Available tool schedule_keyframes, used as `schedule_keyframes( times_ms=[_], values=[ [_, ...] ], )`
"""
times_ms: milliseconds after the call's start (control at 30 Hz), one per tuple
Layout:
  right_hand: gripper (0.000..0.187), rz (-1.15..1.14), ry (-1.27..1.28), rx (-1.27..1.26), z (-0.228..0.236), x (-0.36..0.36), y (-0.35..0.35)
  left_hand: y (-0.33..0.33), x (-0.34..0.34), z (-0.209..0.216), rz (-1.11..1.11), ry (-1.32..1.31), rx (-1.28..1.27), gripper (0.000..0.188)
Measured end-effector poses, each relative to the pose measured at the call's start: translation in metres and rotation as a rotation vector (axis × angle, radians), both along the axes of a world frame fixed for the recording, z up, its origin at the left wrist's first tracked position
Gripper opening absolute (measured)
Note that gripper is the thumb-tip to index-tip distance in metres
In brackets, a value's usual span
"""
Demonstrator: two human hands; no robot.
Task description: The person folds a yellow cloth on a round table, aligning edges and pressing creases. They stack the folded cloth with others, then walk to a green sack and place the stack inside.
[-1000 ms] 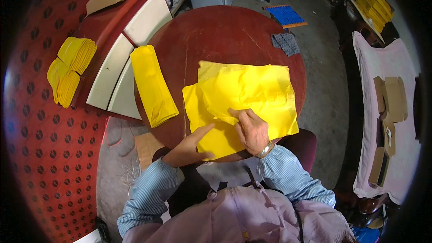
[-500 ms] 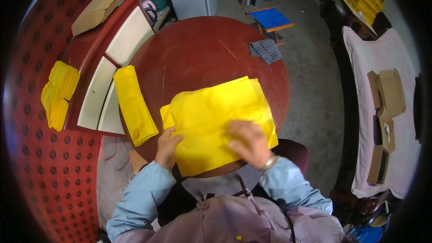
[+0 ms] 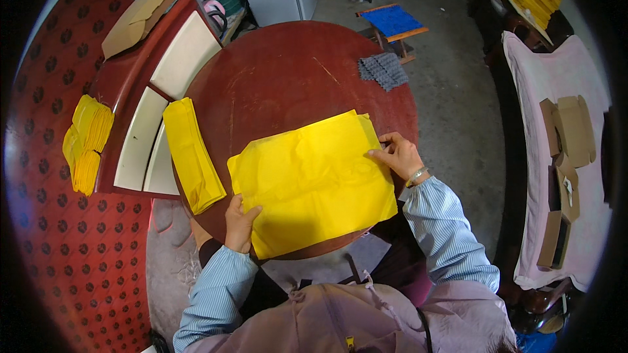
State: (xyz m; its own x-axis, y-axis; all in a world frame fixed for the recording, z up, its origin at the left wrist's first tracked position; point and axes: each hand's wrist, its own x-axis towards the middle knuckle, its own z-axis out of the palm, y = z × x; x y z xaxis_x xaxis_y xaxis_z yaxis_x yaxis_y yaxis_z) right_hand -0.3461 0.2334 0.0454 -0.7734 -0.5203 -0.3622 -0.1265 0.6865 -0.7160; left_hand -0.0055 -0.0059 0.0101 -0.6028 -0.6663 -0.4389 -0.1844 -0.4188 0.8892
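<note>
A stack of thin yellow sheets (image 3: 307, 183), paper by its look, lies spread flat and slightly askew on the round red-brown table (image 3: 281, 78) in front of me. My left hand (image 3: 240, 223) grips the stack's near left edge, thumb on top and the other fingers partly hidden at the side. At the far right edge, my right hand (image 3: 400, 155) pinches the yellow sheet between thumb and fingers. A folded yellow bundle (image 3: 191, 153) rests on the table to the left, apart from both hands.
A grey knitted cloth (image 3: 383, 72) lies at the table's far right edge. Beyond stands a blue folding stool (image 3: 395, 21). More folded yellow bundles (image 3: 89, 140) sit at the far left. On the right, opened cardboard boxes (image 3: 566, 176) lie on a pink-covered seat (image 3: 530, 222).
My right hand has moved from the middle of the yellow sheets out to their far right edge and now pinches there. The left hand stays at the left edge.
</note>
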Motion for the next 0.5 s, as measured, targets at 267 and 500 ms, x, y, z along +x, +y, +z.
schedule_keyframes(
  times_ms=[267, 500],
  values=[
    [0.023, -0.016, 0.074, -0.050, -0.010, 0.004, -0.004, 0.004, -0.002, 0.002, 0.001, 0.096, -0.060, 0.063],
    [0.017, 0.023, 0.405, -0.301, -0.017, 0.013, -0.004, 0.017, 0.000, 0.001, 0.056, 0.173, -0.244, 0.071]
  ],
)
